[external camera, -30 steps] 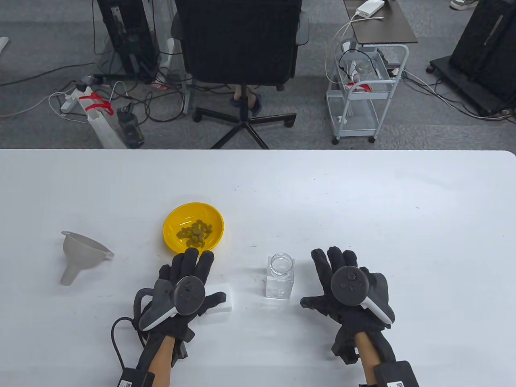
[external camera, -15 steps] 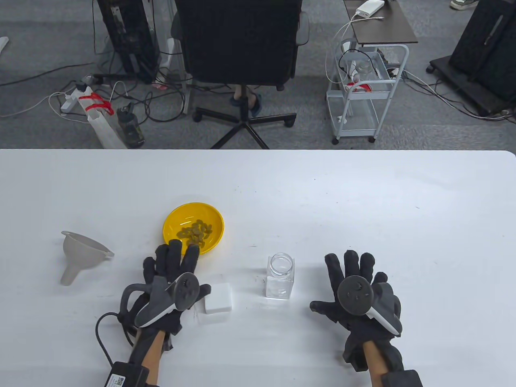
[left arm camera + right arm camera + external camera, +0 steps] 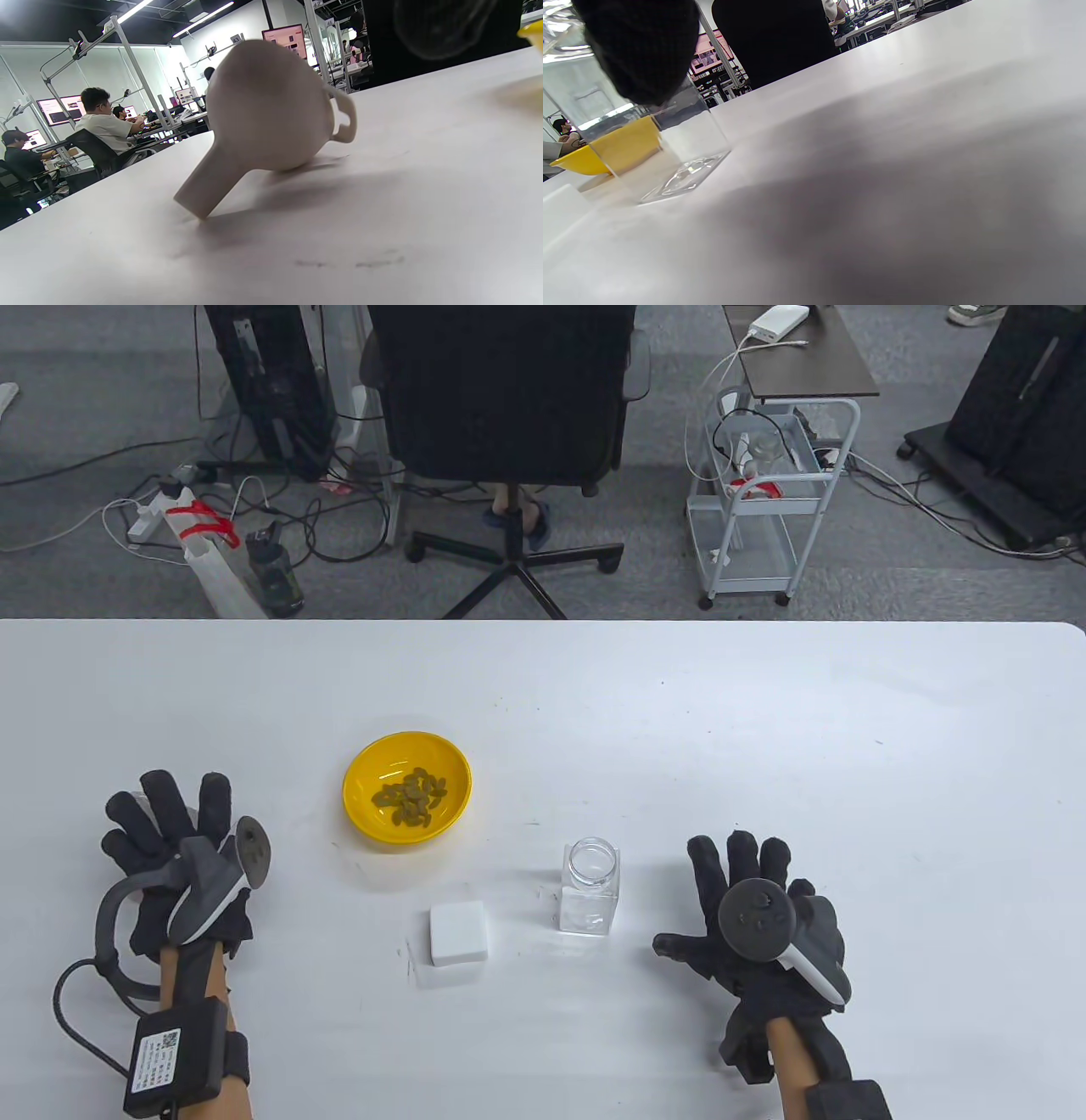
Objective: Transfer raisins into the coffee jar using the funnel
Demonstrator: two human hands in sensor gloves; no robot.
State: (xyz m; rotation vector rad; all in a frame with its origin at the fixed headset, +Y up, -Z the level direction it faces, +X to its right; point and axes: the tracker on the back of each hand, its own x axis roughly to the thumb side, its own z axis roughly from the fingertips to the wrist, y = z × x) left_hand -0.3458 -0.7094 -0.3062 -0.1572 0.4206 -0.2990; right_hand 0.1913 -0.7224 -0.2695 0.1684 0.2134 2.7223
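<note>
Table view showed the spread left hand (image 3: 174, 848) over the grey plastic funnel (image 3: 271, 110) near the table's left edge; right hand (image 3: 755, 908) splayed; raisins (image 3: 411, 796) in the yellow bowl (image 3: 361, 806), clear glass jar (image 3: 589, 897) empty: nothing transferred.

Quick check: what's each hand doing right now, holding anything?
Left hand: open, fingers spread over the funnel, not gripping it.
Right hand: open, holding nothing, beside the jar.
</note>
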